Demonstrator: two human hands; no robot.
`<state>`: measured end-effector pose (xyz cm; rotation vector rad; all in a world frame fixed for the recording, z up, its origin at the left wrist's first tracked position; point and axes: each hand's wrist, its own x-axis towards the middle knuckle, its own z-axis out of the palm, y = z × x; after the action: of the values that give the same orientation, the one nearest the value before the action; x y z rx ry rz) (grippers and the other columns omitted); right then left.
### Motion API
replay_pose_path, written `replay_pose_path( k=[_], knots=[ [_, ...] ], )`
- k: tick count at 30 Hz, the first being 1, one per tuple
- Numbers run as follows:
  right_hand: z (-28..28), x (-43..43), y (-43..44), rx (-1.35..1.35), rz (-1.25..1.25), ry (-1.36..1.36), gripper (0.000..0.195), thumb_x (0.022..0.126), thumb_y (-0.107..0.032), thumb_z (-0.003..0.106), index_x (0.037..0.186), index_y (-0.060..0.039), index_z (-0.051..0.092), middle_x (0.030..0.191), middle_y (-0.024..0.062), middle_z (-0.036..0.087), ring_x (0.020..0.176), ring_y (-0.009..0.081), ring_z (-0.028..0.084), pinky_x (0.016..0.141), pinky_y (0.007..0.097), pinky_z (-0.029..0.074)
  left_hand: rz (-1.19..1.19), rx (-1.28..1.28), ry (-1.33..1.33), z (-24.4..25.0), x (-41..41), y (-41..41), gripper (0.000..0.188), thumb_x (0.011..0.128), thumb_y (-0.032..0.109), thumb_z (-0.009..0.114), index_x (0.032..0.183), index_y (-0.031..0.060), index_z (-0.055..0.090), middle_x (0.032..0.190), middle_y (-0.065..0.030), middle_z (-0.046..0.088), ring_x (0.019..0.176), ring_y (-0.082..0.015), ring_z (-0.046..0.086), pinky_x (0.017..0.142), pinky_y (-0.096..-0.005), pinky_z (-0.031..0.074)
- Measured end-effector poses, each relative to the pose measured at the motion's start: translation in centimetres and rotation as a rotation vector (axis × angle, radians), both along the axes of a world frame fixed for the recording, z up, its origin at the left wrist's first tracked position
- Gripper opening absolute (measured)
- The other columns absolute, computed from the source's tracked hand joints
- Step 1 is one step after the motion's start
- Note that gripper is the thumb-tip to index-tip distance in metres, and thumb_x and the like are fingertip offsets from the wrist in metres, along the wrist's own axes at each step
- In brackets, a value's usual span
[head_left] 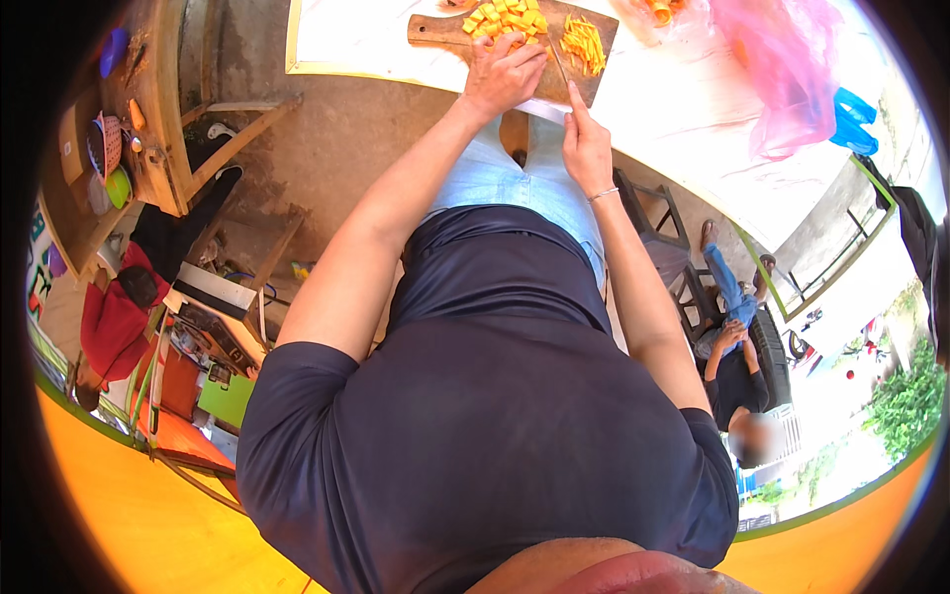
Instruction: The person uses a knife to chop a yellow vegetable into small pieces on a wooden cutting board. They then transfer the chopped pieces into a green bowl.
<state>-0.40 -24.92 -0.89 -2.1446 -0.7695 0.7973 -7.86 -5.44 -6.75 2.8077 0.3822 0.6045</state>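
My right hand point(588, 145) grips a knife point(559, 61), its index finger stretched along the top of the blade. The blade is over a wooden cutting board point(438, 31) with a handle at the left. On the board lie a heap of orange vegetable cubes point(512, 16) and a smaller pile of thin orange strips point(582, 44). My left hand point(508, 70) rests on the board with bent fingers, just left of the blade and at the near edge of the cubes. Its fingers hide whatever is beneath them.
The board lies on a white-covered table point(690, 141). Pink plastic bags point(787, 82) and a blue plastic item point(853, 122) are to the right. A wooden table point(159, 160) with baskets stands left. A person in red point(122, 319) is at left, a seated person point(735, 371) at right.
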Motion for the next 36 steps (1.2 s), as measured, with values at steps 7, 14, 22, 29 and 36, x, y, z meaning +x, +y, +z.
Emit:
replay_pose_path(
  k=[7,14,22,29,36],
  knots=[
    [-1.3,-1.4,-0.1,0.019,0.046,-0.169,0.065,0.099,-0.005,0.059,0.161,-0.02,0.043,0.081,0.0202,0.066,0.073,0.0383,0.066,0.069,0.0501,0.052,0.004,0.018,0.045,0.6,-0.5,-0.5,0.028,0.082,0.019,0.077,0.109,0.0189,0.078,0.12,0.0129,0.071,0.111,-0.0125,0.06,0.096,-0.0434,0.03],
    [-1.6,-2.5,-0.3,-0.015,0.034,-0.268,0.067,0.098,-0.003,0.06,0.161,-0.0196,0.042,0.078,0.0158,0.064,0.072,0.0364,0.066,0.067,0.0497,0.053,0.022,-0.021,0.039,0.0,-0.4,-0.9,0.031,0.079,0.02,0.075,0.11,0.0187,0.077,0.118,0.0111,0.069,0.113,-0.0158,0.058,0.096,-0.0466,0.033],
    [-1.0,-1.1,-0.4,0.078,0.009,-0.182,0.063,0.099,0.001,0.058,0.158,-0.0177,0.048,0.078,0.021,0.059,0.069,0.0375,0.063,0.068,0.0457,0.052,0.027,-0.056,0.013,-0.4,-0.3,-0.7,0.03,0.08,0.018,0.077,0.11,0.0196,0.077,0.118,0.0126,0.072,0.11,-0.0137,0.06,0.094,-0.0414,0.032],
    [-1.5,-1.1,-0.5,0.013,0.031,-0.171,0.063,0.099,0.0,0.057,0.158,-0.0184,0.048,0.079,0.0224,0.06,0.069,0.0384,0.063,0.069,0.0446,0.052,-0.001,-0.071,0.01,-0.9,-0.5,-0.5,0.029,0.08,0.019,0.076,0.109,0.0191,0.078,0.118,0.0121,0.071,0.113,-0.0152,0.058,0.096,-0.0451,0.032],
    [-1.7,-1.5,-0.2,-0.001,-0.004,-0.155,0.063,0.098,0.0,0.057,0.158,-0.0184,0.048,0.078,0.0251,0.061,0.069,0.041,0.066,0.067,0.0459,0.052,-0.075,-0.082,-0.008,-0.8,-0.6,0.5,0.03,0.079,0.019,0.076,0.109,0.0196,0.078,0.118,0.0121,0.07,0.113,-0.0151,0.058,0.097,-0.0448,0.032]
  ],
)
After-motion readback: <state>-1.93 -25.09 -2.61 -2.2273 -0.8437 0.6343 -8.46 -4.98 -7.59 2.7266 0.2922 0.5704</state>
